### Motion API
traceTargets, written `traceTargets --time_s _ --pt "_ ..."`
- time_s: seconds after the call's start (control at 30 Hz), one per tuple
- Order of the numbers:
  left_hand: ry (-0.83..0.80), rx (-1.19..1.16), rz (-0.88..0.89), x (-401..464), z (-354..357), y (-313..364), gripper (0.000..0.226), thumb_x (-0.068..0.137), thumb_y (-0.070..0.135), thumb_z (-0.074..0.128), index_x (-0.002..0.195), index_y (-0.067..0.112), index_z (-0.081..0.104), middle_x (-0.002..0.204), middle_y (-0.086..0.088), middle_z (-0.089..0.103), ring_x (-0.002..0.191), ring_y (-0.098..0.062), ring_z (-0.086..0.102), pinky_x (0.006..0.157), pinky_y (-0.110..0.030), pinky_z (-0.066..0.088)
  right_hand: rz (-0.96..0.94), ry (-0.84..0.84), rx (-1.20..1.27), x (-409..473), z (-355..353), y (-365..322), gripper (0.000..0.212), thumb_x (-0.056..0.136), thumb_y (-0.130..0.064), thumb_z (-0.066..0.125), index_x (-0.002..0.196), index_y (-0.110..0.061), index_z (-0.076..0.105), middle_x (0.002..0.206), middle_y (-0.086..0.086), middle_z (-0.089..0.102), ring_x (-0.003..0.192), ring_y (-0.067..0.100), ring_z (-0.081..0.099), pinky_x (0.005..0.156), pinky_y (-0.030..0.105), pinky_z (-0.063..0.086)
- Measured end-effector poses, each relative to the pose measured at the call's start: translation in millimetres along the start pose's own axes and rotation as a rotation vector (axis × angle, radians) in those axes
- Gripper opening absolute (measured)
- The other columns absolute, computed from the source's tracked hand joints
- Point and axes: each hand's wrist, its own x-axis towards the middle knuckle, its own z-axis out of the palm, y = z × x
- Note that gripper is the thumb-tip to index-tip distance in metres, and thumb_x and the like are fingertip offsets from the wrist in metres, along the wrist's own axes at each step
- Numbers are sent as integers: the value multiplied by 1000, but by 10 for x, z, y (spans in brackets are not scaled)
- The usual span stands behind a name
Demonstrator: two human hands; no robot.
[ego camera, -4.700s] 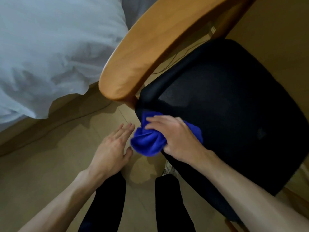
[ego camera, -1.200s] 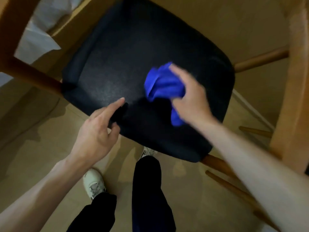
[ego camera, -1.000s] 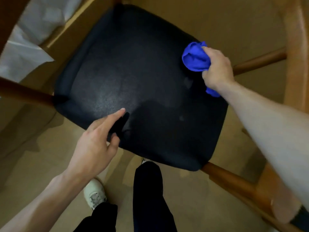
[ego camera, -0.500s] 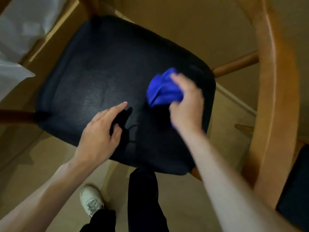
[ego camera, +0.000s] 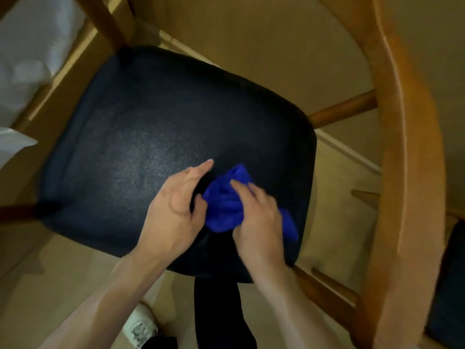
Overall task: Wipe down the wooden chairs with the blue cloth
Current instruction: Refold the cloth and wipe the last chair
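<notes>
Bunched blue cloth on the near right part of the black chair seat. Gripped under curled fingers of the right hand. Left hand just beside, fingers loosely extended, thumb touching the cloth.

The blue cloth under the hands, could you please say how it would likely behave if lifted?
The blue cloth is bunched in soft folds under the right hand, so it is probably floppy and would drape. It looks light, and likely slides easily over the smooth black seat.
</notes>
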Motion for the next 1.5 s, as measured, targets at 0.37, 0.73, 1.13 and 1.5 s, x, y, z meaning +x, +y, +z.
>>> traceTargets --time_s 0.37,0.73,1.13,1.5 --pt "68 36 -78 161 -88 -84 58 88 5 61 142 18 46 132 -2 57 130 -20 45 107 -31 37 -51 145 127 2392 -996 -285 80 81 -18 70 151 -34 35 146 -7 50 131 17 49 105 19 33" --pt "51 124 -165 299 -358 -159 58 87 11 59 142 21 45 131 -1 55 125 -18 45 100 -24 32 -344 -166 211 577 -108 5 64 73 -9 66 128 -41 61 134 -19 60 109 11 55 100 38 46" --pt "-46 127 -15 -269 -39 -115 57 87 7 59 141 18 46 118 3 60 124 -17 47 98 -22 33 147 224 64 1041 -536 613 58 79 0 57 134 -18 55 130 10 59 121 31 53 106 37 39" --pt "-174 113 52 -1218 -262 -300 59 84 4 63 139 19 49 126 -1 60 128 -22 47 103 -37 41 192 180 409 -1496 664 -21 69 76 9 60 133 -31 53 133 -19 48 124 6 42 108 29 38"
